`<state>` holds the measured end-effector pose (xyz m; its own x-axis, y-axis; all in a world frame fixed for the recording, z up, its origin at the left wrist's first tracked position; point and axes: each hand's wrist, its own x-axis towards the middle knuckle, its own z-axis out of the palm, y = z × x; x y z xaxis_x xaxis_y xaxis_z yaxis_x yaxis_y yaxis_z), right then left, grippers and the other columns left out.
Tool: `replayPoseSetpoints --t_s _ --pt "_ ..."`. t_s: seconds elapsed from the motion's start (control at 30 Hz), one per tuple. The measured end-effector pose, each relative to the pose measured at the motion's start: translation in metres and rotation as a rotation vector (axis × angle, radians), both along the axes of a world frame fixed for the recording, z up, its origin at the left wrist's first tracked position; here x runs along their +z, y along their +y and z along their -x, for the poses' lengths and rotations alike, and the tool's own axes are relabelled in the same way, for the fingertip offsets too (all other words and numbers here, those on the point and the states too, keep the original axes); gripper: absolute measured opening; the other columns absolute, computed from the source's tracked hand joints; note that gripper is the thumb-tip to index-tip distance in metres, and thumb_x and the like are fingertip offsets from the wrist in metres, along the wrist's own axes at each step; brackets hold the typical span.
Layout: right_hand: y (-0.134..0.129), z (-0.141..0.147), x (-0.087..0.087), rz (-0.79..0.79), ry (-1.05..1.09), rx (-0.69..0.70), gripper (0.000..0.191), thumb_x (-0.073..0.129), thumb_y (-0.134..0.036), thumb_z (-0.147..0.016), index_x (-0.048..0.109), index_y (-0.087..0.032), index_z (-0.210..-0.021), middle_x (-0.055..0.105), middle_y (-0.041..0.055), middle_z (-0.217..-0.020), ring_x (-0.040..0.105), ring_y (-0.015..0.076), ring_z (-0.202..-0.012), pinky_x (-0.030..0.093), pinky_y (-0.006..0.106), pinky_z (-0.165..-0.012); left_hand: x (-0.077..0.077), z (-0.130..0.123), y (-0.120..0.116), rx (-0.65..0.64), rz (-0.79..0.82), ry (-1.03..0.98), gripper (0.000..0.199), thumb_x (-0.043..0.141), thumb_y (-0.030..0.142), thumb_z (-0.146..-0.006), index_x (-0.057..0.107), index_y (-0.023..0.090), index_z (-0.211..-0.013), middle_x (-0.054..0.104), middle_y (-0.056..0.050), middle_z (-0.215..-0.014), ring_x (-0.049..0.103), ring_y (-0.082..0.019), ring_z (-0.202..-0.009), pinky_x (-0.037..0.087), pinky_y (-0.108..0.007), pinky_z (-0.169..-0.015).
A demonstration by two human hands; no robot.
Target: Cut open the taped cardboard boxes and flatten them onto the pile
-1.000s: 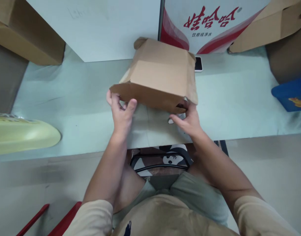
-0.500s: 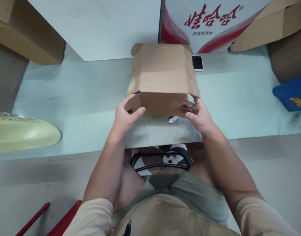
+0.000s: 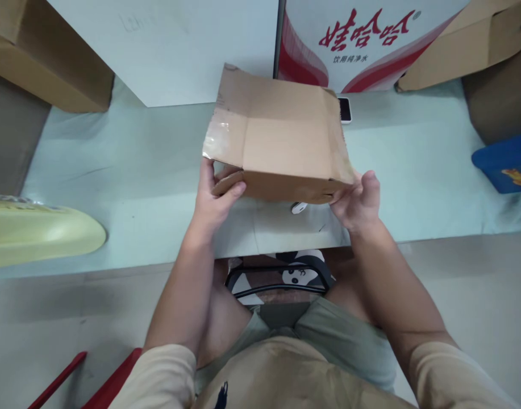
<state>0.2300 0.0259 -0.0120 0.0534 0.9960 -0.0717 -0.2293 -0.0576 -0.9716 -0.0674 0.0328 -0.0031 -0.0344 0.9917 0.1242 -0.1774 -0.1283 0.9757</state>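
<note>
A brown cardboard box [image 3: 286,128] is tilted in front of me, over the pale green cloth. Its side flaps spread outward, and clear tape shines on the left one. My left hand [image 3: 213,193] pinches a small flap at the near left corner, thumb in front and fingers behind. At the near right corner my right hand [image 3: 357,200] presses against the box. Its thumb sticks up, while its other fingers are partly hidden by the cardboard. Below the box's near edge lies a small white object [image 3: 299,208], partly covered.
Behind the box stand a white carton [image 3: 179,51] and a red-and-white water carton [image 3: 366,45]. A phone-like device [image 3: 345,111] peeks out at the right. A yellow container [image 3: 42,233] lies left, a blue container [image 3: 505,162] right. Brown cartons [image 3: 64,62] fill the back left.
The box has turned and tilted, its left side flap now spread out and up. My right hand has moved slightly right and its thumb has lifted off the flap.
</note>
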Motion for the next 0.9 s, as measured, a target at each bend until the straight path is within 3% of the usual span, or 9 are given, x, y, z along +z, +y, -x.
replayPoseSetpoints --t_s 0.1,0.17,0.27,0.37,0.47,0.6,0.73,0.83,0.9 --pt "0.001 -0.005 -0.001 0.021 -0.008 -0.042 0.060 0.079 -0.077 -0.074 0.073 -0.025 -0.102 0.080 0.0081 -0.102 0.080 0.0323 -0.101 0.068 0.051 -0.089 0.001 -0.003 -0.004 -0.063 -0.005 0.102 0.076 0.098 0.056 -0.067 0.064 0.030 -0.130 0.077 -0.007 -0.107 0.077 -0.028 -0.100 0.060 -0.040 -0.095" --pt "0.003 -0.008 -0.002 0.033 -0.027 -0.060 0.051 0.082 -0.066 -0.077 0.072 -0.025 -0.106 0.081 0.0076 -0.106 0.079 0.0329 -0.106 0.068 0.053 -0.092 0.003 -0.006 -0.006 -0.084 -0.001 0.069 0.080 0.095 0.069 -0.061 0.067 0.028 -0.124 0.077 -0.008 -0.108 0.076 -0.030 -0.101 0.059 -0.041 -0.094" --pt "0.008 -0.017 0.000 0.004 0.000 -0.093 0.048 0.081 -0.064 -0.077 0.074 -0.025 -0.105 0.080 0.0085 -0.116 0.077 0.0350 -0.115 0.066 0.057 -0.097 0.009 -0.008 -0.003 0.105 -0.029 -0.112 0.076 0.068 0.092 -0.069 0.072 0.027 -0.109 0.076 -0.007 -0.101 0.074 -0.029 -0.098 0.059 -0.038 -0.088" --pt "0.012 -0.032 0.002 0.020 0.080 -0.085 0.050 0.083 -0.063 -0.071 0.077 -0.027 -0.105 0.079 0.0070 -0.123 0.072 0.0365 -0.124 0.063 0.060 -0.103 0.015 -0.002 0.005 0.392 -0.031 -0.242 0.044 0.060 0.068 -0.085 0.070 0.026 -0.093 0.074 -0.002 -0.091 0.069 -0.020 -0.085 0.055 -0.031 -0.081" --pt "0.014 -0.044 0.000 0.069 0.112 -0.052 0.052 0.081 -0.066 -0.067 0.078 -0.028 -0.103 0.080 0.0054 -0.115 0.072 0.0365 -0.123 0.061 0.061 -0.106 0.018 0.007 0.013 0.495 0.037 -0.318 0.022 0.066 0.046 -0.084 0.067 0.025 -0.091 0.072 -0.001 -0.093 0.067 -0.017 -0.088 0.051 -0.030 -0.080" --pt "0.014 -0.048 -0.008 0.064 0.050 0.002 0.051 0.071 -0.068 -0.075 0.077 -0.028 -0.105 0.081 0.0064 -0.106 0.078 0.0350 -0.108 0.061 0.063 -0.102 0.019 0.017 0.015 0.463 -0.005 -0.345 0.040 0.075 0.059 -0.079 0.070 0.025 -0.098 0.074 -0.004 -0.110 0.068 -0.022 -0.109 0.054 -0.030 -0.088" --pt "0.014 -0.048 -0.011 0.040 -0.001 0.135 0.051 0.067 -0.069 -0.080 0.075 -0.029 -0.111 0.082 0.0066 -0.106 0.080 0.0351 -0.097 0.065 0.065 -0.093 0.012 0.024 0.014 0.174 0.019 -0.266 0.071 0.094 0.066 -0.057 0.076 0.028 -0.113 0.076 -0.006 -0.128 0.069 -0.029 -0.127 0.060 -0.034 -0.097" --pt "0.013 -0.044 -0.007 0.054 0.000 0.162 0.055 0.073 -0.070 -0.074 0.076 -0.028 -0.108 0.083 0.0071 -0.102 0.080 0.0338 -0.086 0.067 0.063 -0.085 -0.003 0.022 0.015 0.055 0.111 -0.128 0.054 0.102 0.041 -0.053 0.077 0.023 -0.097 0.079 -0.006 -0.106 0.074 -0.034 -0.122 0.063 -0.041 -0.097" --pt "0.011 -0.038 -0.004 0.068 0.010 0.157 0.057 0.078 -0.069 -0.071 0.076 -0.026 -0.109 0.083 0.0081 -0.100 0.079 0.0331 -0.083 0.068 0.060 -0.080 -0.012 0.018 0.015 0.124 0.188 -0.174 0.037 0.099 0.031 -0.057 0.074 0.019 -0.082 0.077 -0.006 -0.090 0.077 -0.037 -0.114 0.066 -0.045 -0.094"
